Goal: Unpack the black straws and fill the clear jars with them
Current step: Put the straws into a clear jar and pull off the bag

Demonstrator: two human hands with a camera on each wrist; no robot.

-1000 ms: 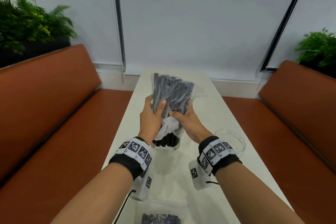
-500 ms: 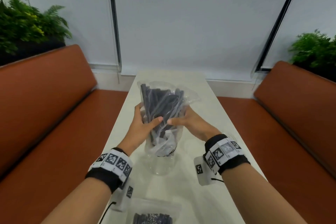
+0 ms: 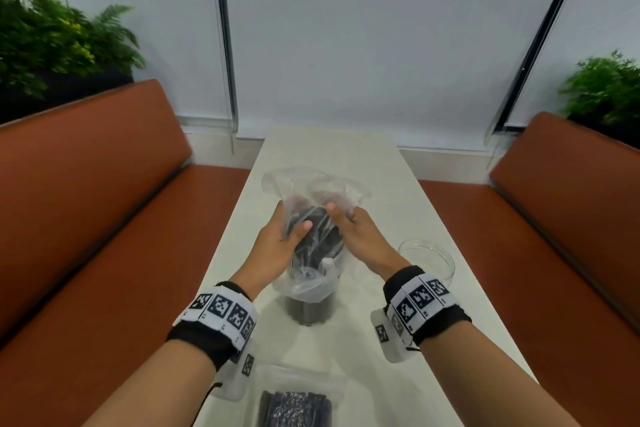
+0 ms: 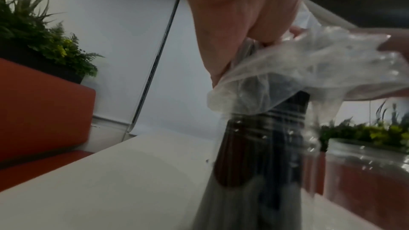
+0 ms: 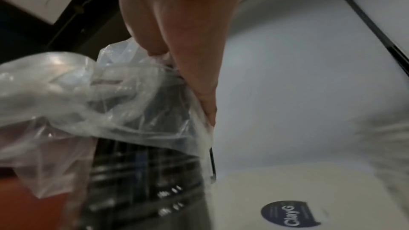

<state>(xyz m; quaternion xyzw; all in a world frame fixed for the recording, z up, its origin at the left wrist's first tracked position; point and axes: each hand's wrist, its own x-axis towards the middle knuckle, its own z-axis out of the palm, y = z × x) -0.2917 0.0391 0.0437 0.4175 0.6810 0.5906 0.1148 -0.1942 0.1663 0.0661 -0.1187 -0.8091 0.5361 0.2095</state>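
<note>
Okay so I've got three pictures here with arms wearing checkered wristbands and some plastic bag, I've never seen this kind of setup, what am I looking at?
There is no machine here: a person works with bare hands and wears cameras. The big picture comes from a camera on the head, looking down at a white table between two orange benches. The other two come from cameras strapped to each wrist, looking along the fingers from below.

The left hand and right hand both grip a clear plastic bag of black straws, turned mouth down over a clear jar, and the straws stand in the jar. A second, empty jar stands to the right. Another bag of straws lies at the near edge.
</note>
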